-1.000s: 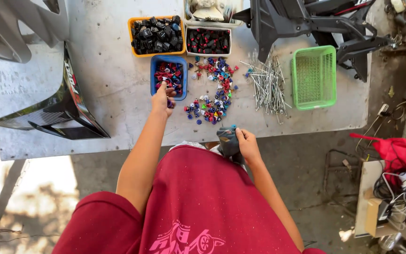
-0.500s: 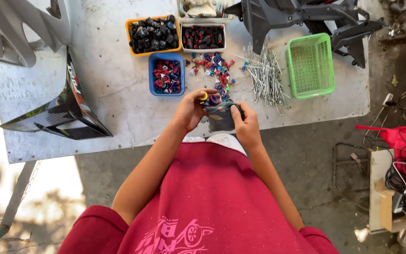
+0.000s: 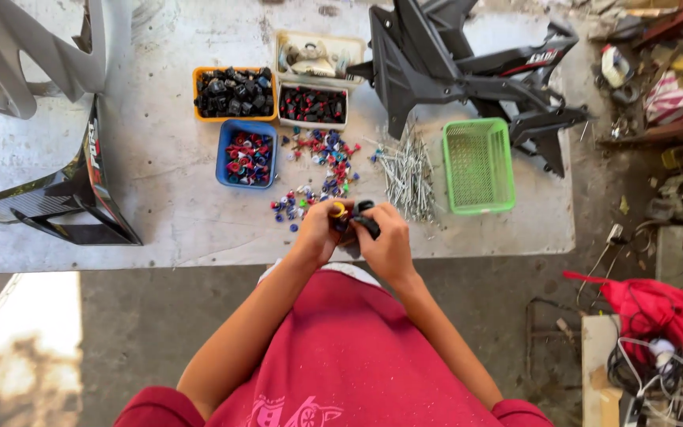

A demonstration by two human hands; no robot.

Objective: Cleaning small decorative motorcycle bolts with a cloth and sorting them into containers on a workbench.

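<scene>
Your work table point(image 3: 160, 229), a pale scuffed slab, carries everything within arm's reach, with the biggest pieces pushed to its edges so the middle stays free for sorting: a black angular plastic fairing point(image 3: 468, 71) lies across the far right corner, a grey moulded panel point(image 3: 33, 55) hangs over the far left, and a black panel with red and white trim point(image 3: 73, 198) sits at the left near edge. Inside those, a green mesh basket point(image 3: 479, 164) stands just beside a heap of long metal pins point(image 3: 409, 170), close enough to drop them in. Farther in, the trays are grouped touching one another, sorted by kind: an orange tray of black parts point(image 3: 235, 93), a white tray of dark red-tipped parts point(image 3: 312, 105), a cream tray behind it point(image 3: 318, 55), and a blue tray of mixed red and blue pieces point(image 3: 247, 154). Loose coloured fasteners point(image 3: 322, 170) are scattered between the blue tray and the pins, right in front of you. Your left hand point(image 3: 318, 231) and right hand point(image 3: 385, 241) are brought together over the table's near edge, both closed around a small black part point(image 3: 361, 220) with a yellow cap point(image 3: 337, 210) at its end; held up close between them, it sits steady for your fingertips to work.
</scene>
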